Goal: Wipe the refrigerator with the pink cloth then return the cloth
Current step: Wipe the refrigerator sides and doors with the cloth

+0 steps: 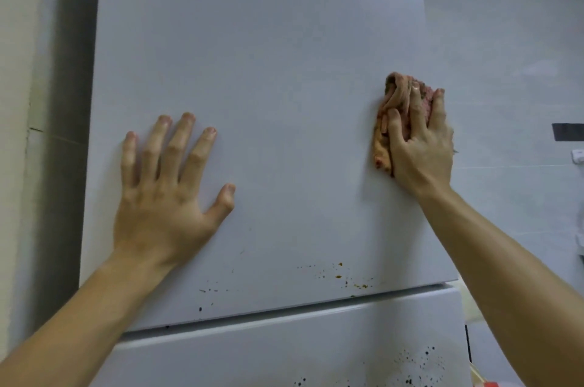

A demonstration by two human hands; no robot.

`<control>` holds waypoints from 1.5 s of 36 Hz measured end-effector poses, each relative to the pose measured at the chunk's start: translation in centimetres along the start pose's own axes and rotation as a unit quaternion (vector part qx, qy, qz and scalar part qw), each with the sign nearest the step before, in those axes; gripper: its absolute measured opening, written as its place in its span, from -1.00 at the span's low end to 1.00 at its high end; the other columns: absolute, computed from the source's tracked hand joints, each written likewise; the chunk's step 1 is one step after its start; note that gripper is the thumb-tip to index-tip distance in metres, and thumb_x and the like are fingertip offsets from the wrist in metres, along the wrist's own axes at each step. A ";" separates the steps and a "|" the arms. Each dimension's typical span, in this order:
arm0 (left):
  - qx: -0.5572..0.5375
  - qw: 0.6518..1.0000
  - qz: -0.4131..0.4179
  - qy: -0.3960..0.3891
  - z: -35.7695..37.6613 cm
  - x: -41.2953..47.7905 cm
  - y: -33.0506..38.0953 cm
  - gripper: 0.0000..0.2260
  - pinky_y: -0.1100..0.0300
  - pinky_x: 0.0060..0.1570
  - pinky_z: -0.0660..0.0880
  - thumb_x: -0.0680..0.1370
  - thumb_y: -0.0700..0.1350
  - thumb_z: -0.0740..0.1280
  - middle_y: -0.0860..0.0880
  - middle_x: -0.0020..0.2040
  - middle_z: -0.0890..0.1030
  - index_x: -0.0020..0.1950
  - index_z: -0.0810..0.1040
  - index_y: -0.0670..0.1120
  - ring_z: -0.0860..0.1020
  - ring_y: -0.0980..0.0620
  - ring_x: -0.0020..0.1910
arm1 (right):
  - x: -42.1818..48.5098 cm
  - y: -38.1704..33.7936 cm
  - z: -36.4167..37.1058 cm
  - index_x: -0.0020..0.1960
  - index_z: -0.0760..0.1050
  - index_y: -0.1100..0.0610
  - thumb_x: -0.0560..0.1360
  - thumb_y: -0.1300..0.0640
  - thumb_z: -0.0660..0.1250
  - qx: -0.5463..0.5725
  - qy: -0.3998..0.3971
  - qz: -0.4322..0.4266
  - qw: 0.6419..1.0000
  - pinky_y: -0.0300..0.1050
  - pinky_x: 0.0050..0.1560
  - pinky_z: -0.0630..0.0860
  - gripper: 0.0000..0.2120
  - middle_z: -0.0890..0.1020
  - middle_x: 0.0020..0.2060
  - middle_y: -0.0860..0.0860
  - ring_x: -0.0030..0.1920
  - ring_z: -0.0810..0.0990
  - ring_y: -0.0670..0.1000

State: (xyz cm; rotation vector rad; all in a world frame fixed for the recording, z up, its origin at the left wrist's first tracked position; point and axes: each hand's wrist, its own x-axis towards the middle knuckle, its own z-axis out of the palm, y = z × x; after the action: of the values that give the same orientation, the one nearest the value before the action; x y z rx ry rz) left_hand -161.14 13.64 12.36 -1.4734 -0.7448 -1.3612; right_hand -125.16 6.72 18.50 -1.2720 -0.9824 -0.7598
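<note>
We have the right hand pressed onto the pink cloth, which is bunched up against the upper door of the refrigerator, close to the door's right edge and about mid-height in view. The fingers lie spread over the wad w/ the thumb hooked at its left side, so the cloth is pinned between palm and door, not pinched; that way we get pressure across a broad patch for wiping.

Our left hand is flat on the door's left half, well apart from the cloth, fingers fanned wide and holding nothing. We judge it's there as a brace: it steadies us and prob. keeps the door shut while the other hand pushes.

The cloth already looks grubby, w/ brownish marks on its folds.

Work left, by our reading: orange-brown splatter sits near the upper door's bottom edge, below the cloth, and small dark specks lie lower left of it. More black spots show on the lower door, bottom right. None of these is under the cloth now, so the wipe is partway at best, and the cloth's return isn't near yet. Where it goes back to, we can't tell from this view.
</note>
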 end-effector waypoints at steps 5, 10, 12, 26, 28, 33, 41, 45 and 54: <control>0.003 1.000 0.000 0.004 0.0 -0.2 0.2 -0.33 -0.35 0.59 0.02 0.62 0.24 0.14 -0.18 0.65 0.26 0.63 0.32 -0.11 0.19 -0.26 0.64 | -3.4 1.5 0.0 0.70 0.02 -0.18 0.58 -0.39 -0.07 0.009 0.008 0.037 0.999 0.16 0.62 0.13 -0.27 -0.04 0.71 0.02 0.60 0.19 0.24; -0.004 1.000 0.000 -0.006 -0.1 -0.1 0.0 -0.34 -0.32 0.60 -0.01 0.62 0.24 0.15 -0.17 0.65 0.25 0.64 0.30 -0.10 0.18 -0.25 0.64 | -12.2 5.0 -0.4 0.71 -0.05 -0.10 0.57 -0.38 -0.12 -0.001 -0.007 0.069 0.998 0.14 0.60 0.07 -0.23 -0.01 0.70 0.03 0.62 0.11 0.18; -0.003 1.000 -0.001 -0.002 -0.1 -0.1 0.1 -0.35 -0.32 0.60 -0.01 0.62 0.23 0.16 -0.17 0.65 0.26 0.63 0.30 -0.10 0.18 -0.25 0.64 | -14.9 6.0 -0.7 0.71 -0.05 -0.05 0.58 -0.36 -0.10 0.006 -0.012 0.082 0.997 0.19 0.59 0.11 -0.22 0.08 0.66 0.07 0.58 0.14 0.17; -0.004 1.000 -0.001 -0.007 -0.1 0.1 0.2 -0.34 -0.32 0.60 -0.02 0.62 0.23 0.14 -0.17 0.65 0.25 0.63 0.30 -0.10 0.17 -0.25 0.64 | -4.1 1.7 0.3 0.70 0.01 0.03 0.64 -0.31 0.00 0.023 0.032 0.107 0.994 0.21 0.53 0.21 -0.27 0.32 0.46 0.21 0.48 0.28 0.24; -0.001 1.000 0.000 -0.001 0.1 0.0 0.2 -0.34 -0.33 0.60 0.00 0.62 0.23 0.14 -0.18 0.64 0.26 0.63 0.31 -0.11 0.18 -0.26 0.64 | -3.6 1.6 0.4 0.70 0.00 0.01 0.67 -0.29 0.01 0.022 0.038 0.099 0.994 0.19 0.54 0.20 -0.30 0.31 0.48 0.19 0.48 0.28 0.24; -0.004 1.000 -0.003 0.003 0.1 -0.1 0.1 -0.35 -0.34 0.59 0.00 0.63 0.23 0.14 -0.18 0.64 0.27 0.63 0.32 -0.11 0.18 -0.26 0.64 | -7.5 2.3 0.5 0.66 0.12 0.10 0.59 -0.34 -0.09 0.009 0.036 0.077 0.996 0.21 0.55 0.15 -0.21 0.18 0.61 0.18 0.51 0.23 0.27; -0.011 1.000 -0.006 -0.004 -0.2 0.0 0.1 -0.34 -0.34 0.59 0.00 0.63 0.24 0.14 -0.18 0.65 0.25 0.63 0.30 -0.10 0.18 -0.26 0.64 | -17.3 3.5 0.9 0.61 -0.20 -0.29 0.60 -0.33 -0.10 -0.013 -0.022 0.050 0.998 0.31 0.63 -0.20 -0.38 -0.16 0.70 0.01 0.68 -0.19 0.20; -0.012 1.000 -0.007 -0.014 -0.3 0.2 0.2 -0.33 -0.35 0.59 0.00 0.62 0.24 0.13 -0.17 0.65 0.23 0.64 0.29 -0.10 0.16 -0.25 0.65 | -18.9 2.8 1.4 0.69 -0.07 -0.13 0.62 -0.30 -0.09 -0.033 -0.040 0.049 0.997 0.41 0.61 -0.23 -0.31 -0.17 0.70 0.01 0.67 -0.24 0.24; -0.021 1.000 -0.008 -0.015 -0.1 -0.2 0.1 -0.32 -0.33 0.60 -0.03 0.61 0.25 0.13 -0.17 0.65 0.23 0.64 0.29 -0.10 0.14 -0.24 0.65 | -9.7 -0.2 0.9 0.68 -0.01 -0.27 0.59 -0.36 -0.09 -0.029 -0.040 -0.023 0.998 0.32 0.63 -0.28 -0.33 -0.10 0.71 -0.02 0.68 -0.27 0.18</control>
State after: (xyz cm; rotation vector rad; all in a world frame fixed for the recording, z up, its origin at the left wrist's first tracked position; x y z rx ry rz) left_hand -161.14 13.55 12.16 -1.5256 -0.7525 -1.3767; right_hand -129.45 7.02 9.79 -1.3430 -1.0648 -0.7834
